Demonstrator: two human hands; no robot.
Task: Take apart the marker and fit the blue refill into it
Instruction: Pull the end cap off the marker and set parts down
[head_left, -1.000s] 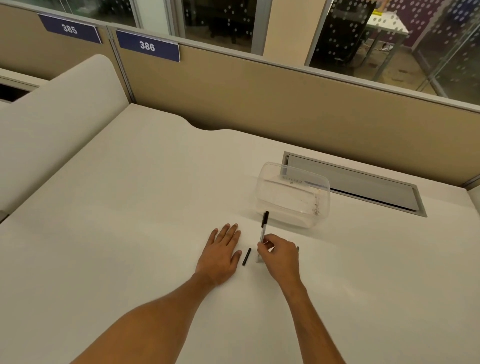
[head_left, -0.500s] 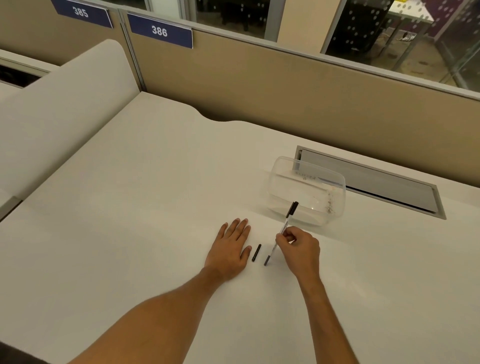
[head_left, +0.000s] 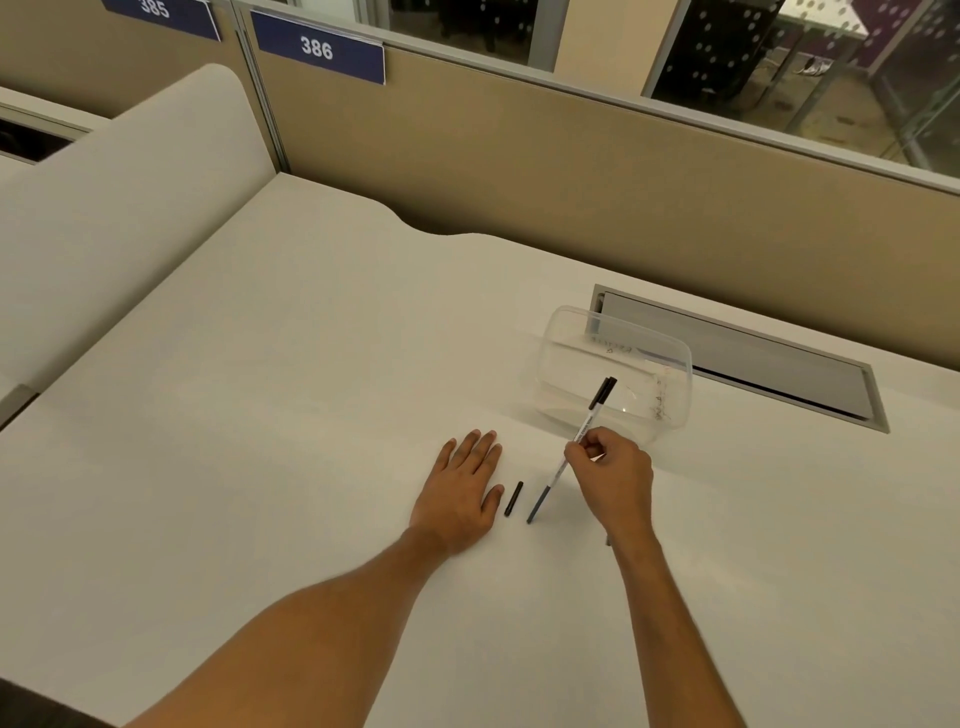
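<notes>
Looks like mid-disassembly: right hand (head_left: 610, 470) pinches the marker (head_left: 570, 451) at center frame, tip on the table (head_left: 260, 415). Left hand (head_left: 460, 488) lies flat, holding nothing, beside a small black piece (head_left: 514, 499). Next probably needs both hands pulling it apart.

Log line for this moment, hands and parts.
left hand: flat on desk | right hand: pinches marker, tip down | small black piece: lying between hands | clear tub: behind

Cap (head_left: 513, 499) between hands (marker (head_left: 570, 451) rightward)
</notes>
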